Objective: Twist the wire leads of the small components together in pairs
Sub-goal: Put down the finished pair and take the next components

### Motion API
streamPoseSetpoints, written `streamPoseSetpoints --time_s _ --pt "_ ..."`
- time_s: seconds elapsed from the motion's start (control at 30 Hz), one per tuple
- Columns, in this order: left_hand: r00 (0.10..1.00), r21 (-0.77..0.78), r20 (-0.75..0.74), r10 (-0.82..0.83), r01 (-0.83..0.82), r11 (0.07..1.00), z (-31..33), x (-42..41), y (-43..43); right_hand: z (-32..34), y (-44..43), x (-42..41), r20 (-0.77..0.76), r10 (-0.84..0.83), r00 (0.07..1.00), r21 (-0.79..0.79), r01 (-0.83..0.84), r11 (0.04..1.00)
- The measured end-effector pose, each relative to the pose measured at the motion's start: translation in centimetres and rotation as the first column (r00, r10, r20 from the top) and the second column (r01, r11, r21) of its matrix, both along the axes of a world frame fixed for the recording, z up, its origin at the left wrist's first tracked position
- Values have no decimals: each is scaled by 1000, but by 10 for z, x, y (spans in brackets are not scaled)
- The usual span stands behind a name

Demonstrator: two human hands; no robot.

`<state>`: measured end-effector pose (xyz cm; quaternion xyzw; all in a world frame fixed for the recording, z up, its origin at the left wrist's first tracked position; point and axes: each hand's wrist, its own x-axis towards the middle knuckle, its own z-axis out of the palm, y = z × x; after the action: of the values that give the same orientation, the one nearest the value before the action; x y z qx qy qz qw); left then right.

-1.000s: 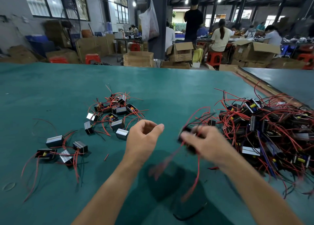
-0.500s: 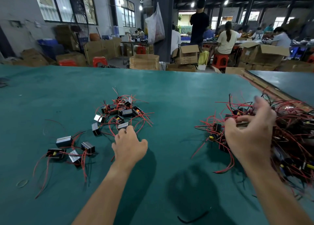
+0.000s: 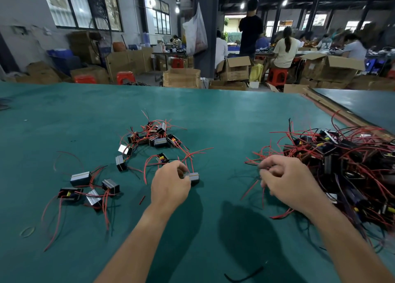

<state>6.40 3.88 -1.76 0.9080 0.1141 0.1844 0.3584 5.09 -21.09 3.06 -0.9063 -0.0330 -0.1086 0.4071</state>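
A small component (image 3: 195, 177) is gripped by the curled fingers of the left hand (image 3: 171, 185), low over the green table (image 3: 64, 115), at the near side of a loose cluster (image 3: 160, 142) of components with red wires. The right hand (image 3: 285, 179) is held at the left edge of the big tangled pile (image 3: 352, 165) on the right. Its fingers are curled together and seem to be pinched on red leads (image 3: 249, 190), though the grip is blurred. The two hands are seen well apart. A group (image 3: 80, 178) of four components is seen at the near left, and a black wire scrap (image 3: 243, 276) lies at the near edge.
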Motion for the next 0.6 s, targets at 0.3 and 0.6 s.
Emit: streamPoseSetpoints --time_s 0.3,0.6 --pt "998 115 -56 30 -24 993 -6 3 1 -19 15 0 -114 311 944 8 -312 950" --pt "973 1 -84 -216 217 976 3 -7 -9 -35 21 3 -126 267 955 -46 -275 960"
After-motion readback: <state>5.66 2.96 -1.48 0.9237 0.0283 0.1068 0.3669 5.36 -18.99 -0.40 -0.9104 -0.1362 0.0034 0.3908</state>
